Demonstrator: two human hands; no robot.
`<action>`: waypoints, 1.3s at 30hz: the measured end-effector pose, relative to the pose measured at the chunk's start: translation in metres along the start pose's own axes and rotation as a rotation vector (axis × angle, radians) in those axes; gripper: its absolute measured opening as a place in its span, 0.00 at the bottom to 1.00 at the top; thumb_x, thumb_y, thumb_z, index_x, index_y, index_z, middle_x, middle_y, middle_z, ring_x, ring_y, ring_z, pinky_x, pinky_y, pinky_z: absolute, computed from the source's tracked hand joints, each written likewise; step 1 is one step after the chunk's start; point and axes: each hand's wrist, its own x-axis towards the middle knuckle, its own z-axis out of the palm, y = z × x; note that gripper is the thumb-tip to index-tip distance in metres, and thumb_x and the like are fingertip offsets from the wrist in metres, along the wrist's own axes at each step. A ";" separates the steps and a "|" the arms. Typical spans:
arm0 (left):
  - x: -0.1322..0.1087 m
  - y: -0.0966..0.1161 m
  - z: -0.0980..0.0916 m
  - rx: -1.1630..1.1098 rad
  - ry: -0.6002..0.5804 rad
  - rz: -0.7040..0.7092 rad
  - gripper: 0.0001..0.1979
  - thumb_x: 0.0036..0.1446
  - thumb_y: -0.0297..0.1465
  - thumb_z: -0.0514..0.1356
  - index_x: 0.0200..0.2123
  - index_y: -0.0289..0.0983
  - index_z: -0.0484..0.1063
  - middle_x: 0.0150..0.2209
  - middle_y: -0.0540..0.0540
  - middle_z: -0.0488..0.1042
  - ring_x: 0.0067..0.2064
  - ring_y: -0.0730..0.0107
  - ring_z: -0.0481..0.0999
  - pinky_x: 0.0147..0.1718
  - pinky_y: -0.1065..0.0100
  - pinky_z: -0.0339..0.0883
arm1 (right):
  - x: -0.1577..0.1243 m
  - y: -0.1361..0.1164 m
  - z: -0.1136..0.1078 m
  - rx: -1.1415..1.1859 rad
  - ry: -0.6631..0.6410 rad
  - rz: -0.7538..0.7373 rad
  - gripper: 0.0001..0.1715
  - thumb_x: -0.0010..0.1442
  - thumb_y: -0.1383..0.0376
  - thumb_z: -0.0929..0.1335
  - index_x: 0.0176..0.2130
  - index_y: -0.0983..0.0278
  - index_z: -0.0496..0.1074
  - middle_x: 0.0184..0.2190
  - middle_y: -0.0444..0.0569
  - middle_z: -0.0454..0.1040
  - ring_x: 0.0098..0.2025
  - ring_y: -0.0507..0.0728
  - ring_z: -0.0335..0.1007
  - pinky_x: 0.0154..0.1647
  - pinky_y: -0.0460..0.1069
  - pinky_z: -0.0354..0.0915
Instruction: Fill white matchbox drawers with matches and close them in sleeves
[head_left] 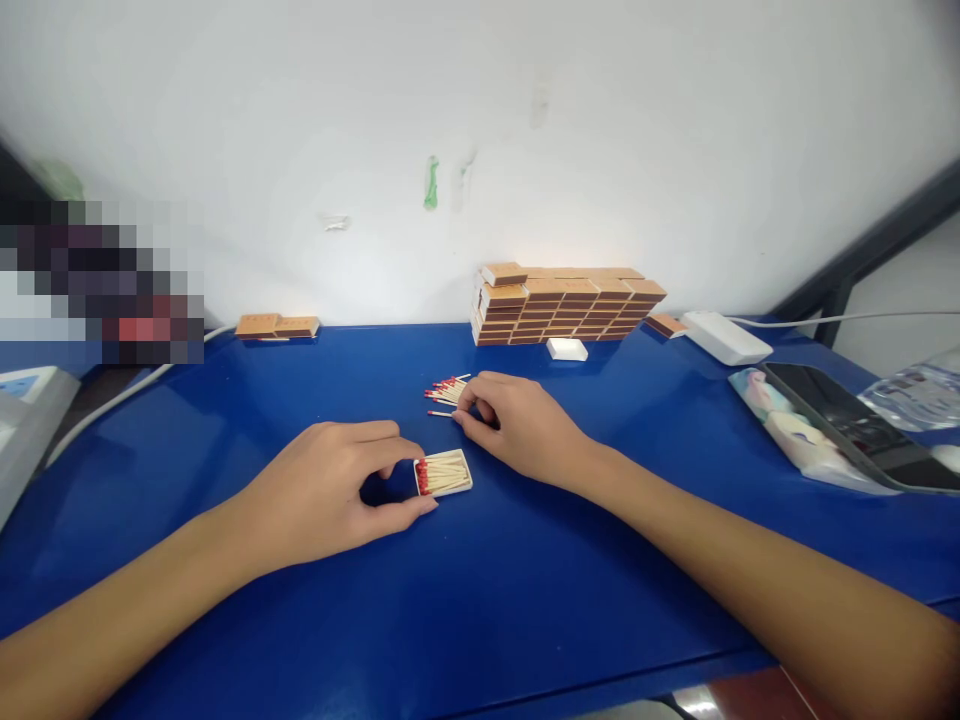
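Note:
A small white matchbox tray (468, 481) lies on the blue tabletop with red-tipped matches (445, 471) in it, heads to the left. My left hand (330, 490) grips its left end between thumb and fingers. Beyond the tray, my right hand (517, 420) has thumb and fingertips pinched at the end of a single match (440, 414), whose red head points left. Next to those fingers a loose heap of matches (448, 390) rests on the table, partly hidden by the hand.
Against the wall stands a stack of matchboxes (570, 305), with a white empty tray (567, 350) in front. Two matchboxes (277, 325) sit back left. To the right are a white power adapter (726, 338), a tissue pack (802, 440) and a phone (855, 425). A cable (112, 405) runs along the left.

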 end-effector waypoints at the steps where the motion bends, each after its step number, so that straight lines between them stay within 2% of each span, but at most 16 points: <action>1: 0.000 0.000 0.000 0.002 0.001 -0.001 0.12 0.66 0.40 0.67 0.48 0.43 0.83 0.31 0.53 0.75 0.28 0.75 0.73 0.26 0.71 0.63 | 0.000 0.001 0.000 -0.001 0.006 0.001 0.09 0.68 0.68 0.70 0.33 0.63 0.69 0.31 0.42 0.68 0.30 0.51 0.60 0.33 0.49 0.52; 7: 0.001 -0.001 0.000 0.007 0.003 0.010 0.12 0.66 0.40 0.67 0.48 0.42 0.83 0.31 0.53 0.75 0.28 0.75 0.73 0.26 0.71 0.63 | -0.001 0.001 -0.001 -0.029 0.026 0.006 0.05 0.70 0.66 0.70 0.38 0.63 0.72 0.31 0.42 0.68 0.30 0.51 0.60 0.33 0.49 0.52; 15: 0.000 -0.001 0.001 0.017 0.006 0.012 0.12 0.66 0.40 0.68 0.49 0.42 0.82 0.31 0.53 0.75 0.28 0.75 0.73 0.27 0.71 0.62 | 0.000 -0.003 -0.004 -0.029 -0.054 0.047 0.08 0.72 0.67 0.68 0.37 0.63 0.71 0.30 0.43 0.69 0.30 0.52 0.61 0.33 0.49 0.52; 19: 0.000 -0.002 0.001 0.046 0.018 -0.019 0.12 0.66 0.41 0.66 0.48 0.42 0.83 0.31 0.53 0.74 0.27 0.75 0.71 0.27 0.70 0.61 | -0.003 -0.003 -0.009 0.045 -0.071 -0.006 0.09 0.74 0.64 0.68 0.38 0.63 0.71 0.30 0.42 0.70 0.30 0.52 0.61 0.34 0.49 0.54; 23: 0.000 -0.003 0.002 0.085 0.034 -0.061 0.14 0.67 0.44 0.65 0.47 0.42 0.83 0.30 0.52 0.73 0.26 0.74 0.69 0.27 0.69 0.61 | -0.010 -0.014 -0.017 0.129 -0.112 -0.066 0.07 0.74 0.64 0.68 0.41 0.62 0.74 0.29 0.41 0.68 0.29 0.51 0.60 0.34 0.48 0.55; 31: 0.002 -0.003 0.002 0.077 0.036 -0.070 0.13 0.67 0.44 0.65 0.45 0.43 0.84 0.29 0.53 0.73 0.26 0.75 0.68 0.27 0.70 0.61 | -0.018 -0.023 -0.018 0.076 -0.162 -0.184 0.04 0.70 0.69 0.70 0.40 0.63 0.77 0.27 0.41 0.67 0.29 0.51 0.61 0.34 0.48 0.55; 34: 0.002 -0.004 0.002 0.065 0.041 -0.051 0.13 0.66 0.43 0.66 0.45 0.43 0.84 0.29 0.53 0.73 0.26 0.75 0.68 0.26 0.70 0.60 | -0.017 -0.021 -0.018 0.109 -0.120 -0.180 0.05 0.70 0.67 0.70 0.41 0.63 0.78 0.26 0.40 0.67 0.28 0.51 0.61 0.33 0.48 0.55; 39: 0.001 -0.001 0.002 0.033 0.017 -0.047 0.12 0.66 0.42 0.66 0.47 0.43 0.83 0.30 0.52 0.74 0.26 0.75 0.69 0.26 0.70 0.61 | -0.011 -0.011 -0.017 0.070 0.058 -0.082 0.05 0.71 0.66 0.70 0.41 0.63 0.78 0.27 0.41 0.67 0.29 0.52 0.62 0.33 0.49 0.56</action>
